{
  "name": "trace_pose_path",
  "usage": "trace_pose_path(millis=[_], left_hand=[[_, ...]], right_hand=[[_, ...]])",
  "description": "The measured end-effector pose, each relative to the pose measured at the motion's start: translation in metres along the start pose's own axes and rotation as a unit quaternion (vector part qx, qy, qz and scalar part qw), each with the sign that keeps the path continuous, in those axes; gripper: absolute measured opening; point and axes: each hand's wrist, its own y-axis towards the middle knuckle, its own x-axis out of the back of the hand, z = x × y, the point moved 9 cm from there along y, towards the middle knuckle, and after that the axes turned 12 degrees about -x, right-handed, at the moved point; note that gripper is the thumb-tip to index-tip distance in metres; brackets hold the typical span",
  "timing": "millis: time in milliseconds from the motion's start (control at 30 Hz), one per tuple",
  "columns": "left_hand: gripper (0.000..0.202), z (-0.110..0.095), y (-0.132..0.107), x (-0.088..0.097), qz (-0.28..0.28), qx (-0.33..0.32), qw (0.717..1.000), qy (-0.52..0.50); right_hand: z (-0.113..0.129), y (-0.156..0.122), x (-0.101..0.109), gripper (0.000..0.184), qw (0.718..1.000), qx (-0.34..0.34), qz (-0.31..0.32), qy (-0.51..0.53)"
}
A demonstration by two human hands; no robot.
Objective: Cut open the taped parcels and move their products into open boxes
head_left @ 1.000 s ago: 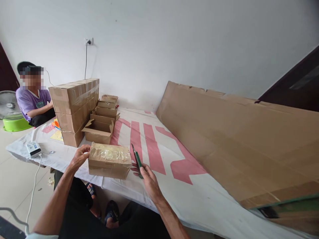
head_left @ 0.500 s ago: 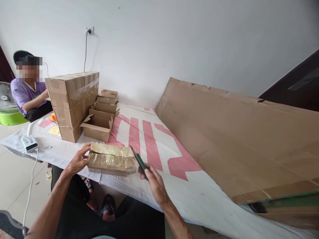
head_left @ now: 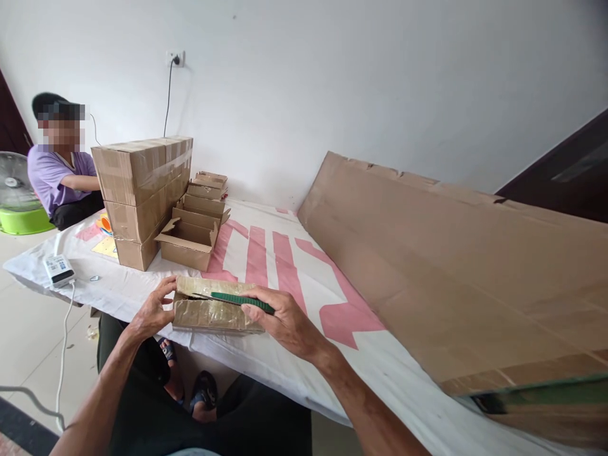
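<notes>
Head view: the box lies crosswise on the surface; the left hand, half-curled, holds its left end, while the right hand grips the knife above, blade pointing left roughly along the box's long axis.

Cloth covers the tabletop: white device at nine o'clock, stacked boxes at ten, open boxes at eleven, cardboard at three.

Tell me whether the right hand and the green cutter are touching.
Touching. The head view shows the right hand holding the green cutter, its thumb and fingers closed around one end.
</notes>
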Motion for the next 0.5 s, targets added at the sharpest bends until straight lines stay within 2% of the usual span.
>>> trace_pose_path(millis=[167, 500], left_hand=[[0.052, 0.002, -0.001, -0.002, 0.002, 0.0, 1.0, 0.009], [0.052, 0.002, 0.0, -0.003, 0.009, 0.002, 1.0, 0.029]], right_hand=[[0.02, 0.015, -0.008, 0.032, 0.998, 0.025, 0.045, -0.047], [0.049, 0.03, -0.011, 0.025, 0.984, 0.035, 0.072, -0.158]])
